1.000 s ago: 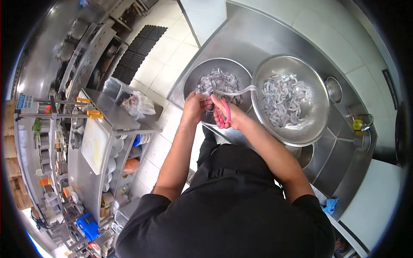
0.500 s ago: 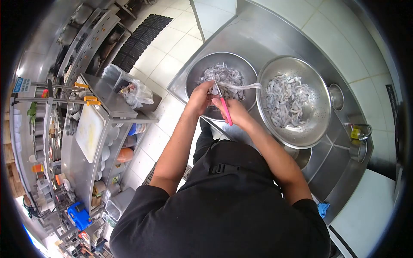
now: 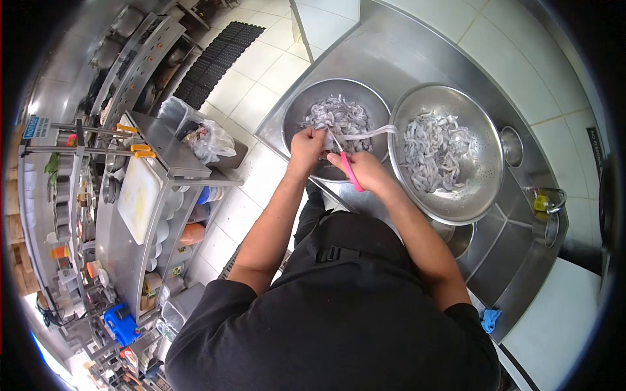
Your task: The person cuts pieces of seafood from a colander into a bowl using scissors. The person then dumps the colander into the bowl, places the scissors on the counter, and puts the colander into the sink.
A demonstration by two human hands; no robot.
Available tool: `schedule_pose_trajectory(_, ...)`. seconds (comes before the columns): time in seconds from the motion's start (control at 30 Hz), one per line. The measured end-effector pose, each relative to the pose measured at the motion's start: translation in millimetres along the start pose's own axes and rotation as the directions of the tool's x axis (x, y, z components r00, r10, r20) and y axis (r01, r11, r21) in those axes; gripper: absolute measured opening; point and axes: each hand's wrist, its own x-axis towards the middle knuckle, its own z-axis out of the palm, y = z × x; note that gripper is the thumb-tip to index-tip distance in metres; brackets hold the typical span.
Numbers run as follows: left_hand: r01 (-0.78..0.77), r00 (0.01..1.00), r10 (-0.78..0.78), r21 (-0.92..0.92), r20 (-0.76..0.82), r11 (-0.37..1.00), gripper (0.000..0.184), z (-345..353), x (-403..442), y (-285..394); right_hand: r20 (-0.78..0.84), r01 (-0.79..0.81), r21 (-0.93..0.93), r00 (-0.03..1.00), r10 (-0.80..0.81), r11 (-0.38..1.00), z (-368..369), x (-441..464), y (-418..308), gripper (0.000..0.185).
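Pink-handled scissors [image 3: 351, 172] are in my right hand [image 3: 362, 171], their blades pointing up and left toward my left hand [image 3: 308, 150]. My left hand pinches one end of a pale, slippery strip [image 3: 365, 134] over the near left part of a steel bowl [image 3: 291, 111]. The strip stretches right across to the rim of a perforated steel colander [image 3: 479, 111]. Greyish pieces [image 3: 340, 115] lie heaped in the bowl, and more pale grey pieces [image 3: 433, 153] fill the middle of the colander. Whether the blades touch the strip is hard to tell.
A steel counter [image 3: 385, 42] carries both vessels. Beyond the colander are a small metal bowl [image 3: 512, 146] and a sink [image 3: 515, 244]. A blue cloth [image 3: 490, 319] lies near the counter's edge. On the left stand a cutting board [image 3: 140, 199] and a plastic bag [image 3: 212, 143].
The scissors have swung from beside my right fingers to point up at my left hand. My left hand has moved slightly, still pinching the strip. The camera view has shifted a little.
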Motion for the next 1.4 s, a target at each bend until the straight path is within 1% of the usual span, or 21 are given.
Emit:
schedule_pose_trajectory(0.03, 0.006, 1.0, -0.006, -0.021, -0.001, 1.0, 0.023, 1.2, -1.5, -1.4, 0.021, -0.017, 0.017, 1.0, 0.017, 1.0, -1.6, -0.5, 1.0, 0.086)
schedule_pose_trajectory(0.1, -0.004, 1.0, 0.004, -0.034, -0.001, 0.999, 0.021, 3.4, -0.9, -5.7, -0.022, 0.006, 0.091, 1.0, -0.004, 0.996, -1.9, -2.9, 2.0, 0.075)
schedule_pose_trajectory(0.17, -0.027, 0.999, 0.025, -0.045, -0.026, 0.999, 0.023, 6.8, 0.1, -10.1, -0.033, 0.021, 0.157, 0.999, -0.016, 0.987, -1.1, -1.8, 3.6, 0.071)
schedule_pose_trajectory(0.23, -0.064, 0.996, 0.06, -0.053, -0.072, 0.997, 0.034, 12.9, -8.9, 4.8, -0.015, 0.021, 0.215, 1.0, -0.018, 0.976, 0.5, 0.7, 5.9, 0.068)
schedule_pose_trajectory(0.33, -0.077, 0.996, 0.085, -0.243, 0.025, 0.967, 0.052, 13.1, -26.4, 38.4, 0.019, 0.017, 0.336, 1.0, -0.025, 0.942, 0.4, -5.5, 0.7, 0.076)
schedule_pose_trajectory(0.37, -0.058, 0.984, 0.106, -0.307, 0.143, 0.95, 0.054, 10.6, -24.4, 39.5, 0.042, 0.02, 0.399, 0.998, -0.04, 0.917, -1.7, -8.3, -2.6, 0.072)
schedule_pose_trajectory(0.43, 0.003, 0.914, 0.169, -0.422, 0.368, 0.907, 0.06, 1.7, -18.1, 42.5, 0.084, 0.019, 0.518, 0.994, -0.074, 0.855, -7.0, -15.3, -9.9, 0.066)
schedule_pose_trajectory(0.53, 0.133, 0.796, 0.186, -0.467, 0.576, 0.874, 0.049, -7.2, -13.5, 45.8, 0.114, 0.038, 0.598, 0.985, -0.132, 0.801, -13.7, -23.8, -15.8, 0.065)
schedule_pose_trajectory(0.63, 0.224, 0.743, 0.126, -0.422, 0.657, 0.878, 0.036, -11.8, -12.7, 47.3, 0.116, 0.063, 0.651, 0.977, -0.181, 0.757, -18.4, -26.0, -16.3, 0.065)
schedule_pose_trajectory(0.73, 0.198, 0.688, 0.12, -0.345, 0.715, 0.918, 0.027, -9.9, -7.7, 41.1, 0.08, 0.117, 0.666, 0.971, -0.226, 0.737, -24.3, -29.6, -20.4, 0.065)
schedule_pose_trajectory(0.83, 0.122, 0.729, 0.117, -0.296, 0.675, 0.947, 0.027, -6.4, -15.6, 44.6, 0.094, 0.12, 0.664, 0.966, -0.242, 0.738, -26.7, -26.3, -16.5, 0.065)
schedule_pose_trajectory(0.93, 0.054, 0.745, 0.12, -0.238, 0.657, 0.97, 0.027, -7.8, -13.7, 41.3, 0.092, 0.125, 0.671, 0.964, -0.249, 0.731, -25.5, -27.0, -17.8, 0.065)
schedule_pose_trajectory(1.03, 0.024, 0.761, 0.134, -0.234, 0.634, 0.972, 0.024, -8.3, -15.4, 44.7, 0.095, 0.109, 0.666, 0.969, -0.228, 0.738, -28.3, -35.1, -24.5, 0.064)
schedule_pose_trajectory(1.13, -0.171, 0.743, 0.187, -0.089, 0.643, 0.981, 0.022, -8.8, -10.8, 36.2, 0.047, 0.121, 0.712, 0.975, -0.219, 0.692, -23.1, -26.0, -15.9, 0.065)
schedule_pose_trajectory(1.23, 0.033, 0.828, 0.125, -0.27, 0.547, 0.962, 0.016, -1.6, -16.5, 30.2, -0.048, 0.182, 0.653, 0.979, -0.199, 0.735, -36.9, -31.0, -21.6, 0.066)
schedule_pose_trajectory(1.33, -0.112, 0.884, 0.129, -0.063, 0.45, 0.992, 0.011, -13.9, -15.4, 45.3, -0.102, 0.145, 0.689, 0.989, -0.103, 0.711, -48.0, -34.1, -19.1, 0.065)
schedule_pose_trajectory(1.37, -0.212, 0.89, 0.195, -0.005, 0.412, 0.977, 0.016, -16.6, -6.5, 39.9, -0.089, 0.152, 0.694, 0.988, -0.126, 0.704, -50.2, -33.6, -11.0, 0.065)
schedule_pose_trajectory(1.4, -0.234, 0.896, 0.199, 0.04, 0.397, 0.971, 0.016, -19.8, -6.8, 48.5, -0.085, 0.15, 0.668, 0.988, -0.126, 0.729, -51.9, -38.0, -11.0, 0.066)
